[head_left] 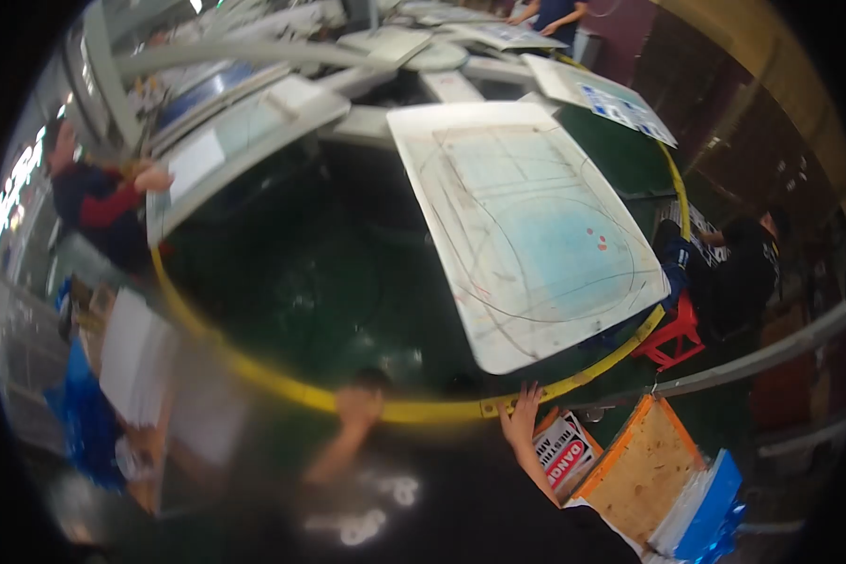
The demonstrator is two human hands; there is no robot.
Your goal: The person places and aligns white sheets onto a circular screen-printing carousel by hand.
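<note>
My left hand (358, 406) is at the inner side of the yellow rim (432, 412), beside a small dark shape; blur hides its fingers and whether it holds anything. Farther right, my right hand (523, 414) rests against the same rim with its fingers up and apart, holding nothing. Just beyond it lies the near corner of a large pale board (536, 226), tilted, with a light blue patch, curved dark lines and small red marks.
Other boards (244, 141) ring the round frame. One person (103, 202) is at the left, another (747, 258) at the right, a third (559, 17) at the back. A red stool (675, 334), a danger sign (566, 453) and an orange-edged board (641, 461) are at right.
</note>
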